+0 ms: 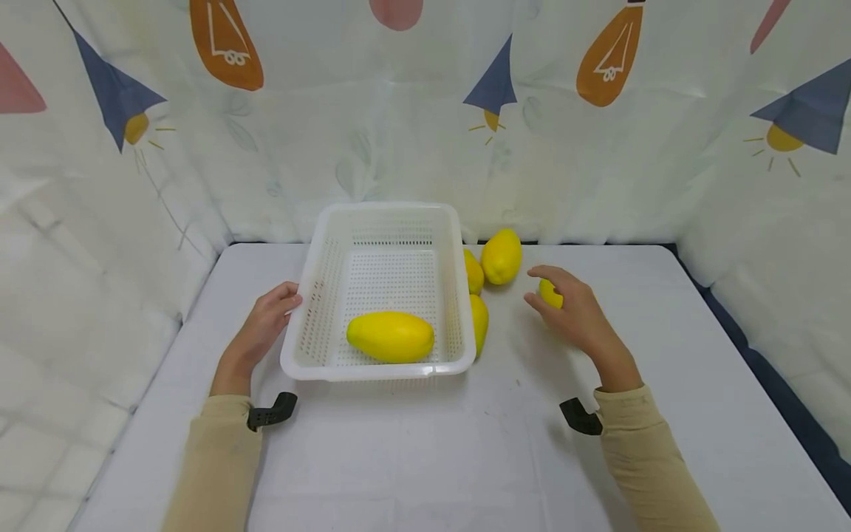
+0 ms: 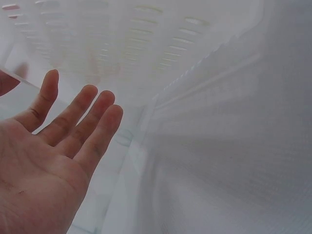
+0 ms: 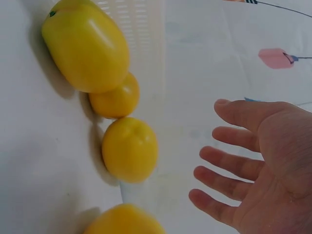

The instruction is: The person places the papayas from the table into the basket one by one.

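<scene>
My left hand [image 1: 269, 314] grips the left rim of a white perforated plastic basket [image 1: 379, 373], thumb over the edge. In the left wrist view, the fingers [image 2: 100, 131] lie along the basket's outer wall. One long, smooth yellow fruit [image 1: 390, 337] lies crosswise inside, near the front wall. To the right of the basket, my right hand [image 1: 572, 307] hovers with fingers spread and nothing in its hold. It partly covers a yellow fruit [image 1: 548, 293]. The right wrist view shows a large oblong yellow fruit [image 3: 85, 46] and rounder ones [image 3: 129, 149] beside the basket.
Along the basket's right side stand several yellow fruits [image 1: 501, 256], two partly hidden by its wall. A white cloth covers the table [image 1: 425, 458]. Patterned curtains [image 1: 412, 140] hang close behind the table's back edge and along its sides.
</scene>
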Demonstrator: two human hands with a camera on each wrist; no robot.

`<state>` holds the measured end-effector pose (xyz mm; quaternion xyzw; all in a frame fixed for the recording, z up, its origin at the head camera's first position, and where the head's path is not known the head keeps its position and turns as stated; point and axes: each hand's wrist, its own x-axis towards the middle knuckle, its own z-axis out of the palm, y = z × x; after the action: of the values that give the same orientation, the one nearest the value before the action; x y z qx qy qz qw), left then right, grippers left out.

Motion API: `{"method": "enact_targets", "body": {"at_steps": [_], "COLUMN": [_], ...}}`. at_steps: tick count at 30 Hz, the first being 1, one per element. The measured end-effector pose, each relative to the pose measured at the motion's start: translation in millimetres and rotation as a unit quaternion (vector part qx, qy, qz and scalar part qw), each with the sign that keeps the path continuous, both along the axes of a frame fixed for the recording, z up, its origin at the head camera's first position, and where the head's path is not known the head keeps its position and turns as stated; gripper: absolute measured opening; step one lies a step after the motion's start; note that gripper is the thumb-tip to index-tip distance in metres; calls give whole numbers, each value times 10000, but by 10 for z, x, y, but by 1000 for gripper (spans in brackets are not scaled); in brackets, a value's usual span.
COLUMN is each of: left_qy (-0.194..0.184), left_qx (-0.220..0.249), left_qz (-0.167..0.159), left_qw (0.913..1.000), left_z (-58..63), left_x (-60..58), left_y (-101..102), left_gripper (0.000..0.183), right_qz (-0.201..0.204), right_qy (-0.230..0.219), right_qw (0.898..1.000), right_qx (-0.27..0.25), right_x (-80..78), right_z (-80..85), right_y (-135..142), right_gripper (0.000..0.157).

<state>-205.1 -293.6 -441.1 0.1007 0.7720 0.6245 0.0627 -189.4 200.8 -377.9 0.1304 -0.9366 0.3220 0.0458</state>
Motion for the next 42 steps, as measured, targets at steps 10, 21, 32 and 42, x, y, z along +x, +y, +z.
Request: {"method": "enact_targets", "body": {"at_steps": [10, 21, 32, 42], "left_qy": [-13, -47, 10, -26], "left_qx": [-38, -78, 6, -9], "left_qz": [21, 74, 6, 48], "left_qw": [10000, 9999, 10000, 10000], "left_z": [4, -8, -6, -22], "left_x": [7, -1, -7, -3], "left_y": [5, 10, 11, -3], "left_gripper": [39, 37, 36, 36], "right_qz": [20, -69, -197, -296], "right_qy": [393, 496, 463, 467], "right_qw": [9992, 9987, 9987, 9985], "right_qx": [-3, -40, 38, 6], "right_x": [37, 45, 61, 53], "right_z": [-27, -60, -72, -108], "right_y": [111, 196, 253, 287], "right_gripper": [43, 42, 42, 41]}}
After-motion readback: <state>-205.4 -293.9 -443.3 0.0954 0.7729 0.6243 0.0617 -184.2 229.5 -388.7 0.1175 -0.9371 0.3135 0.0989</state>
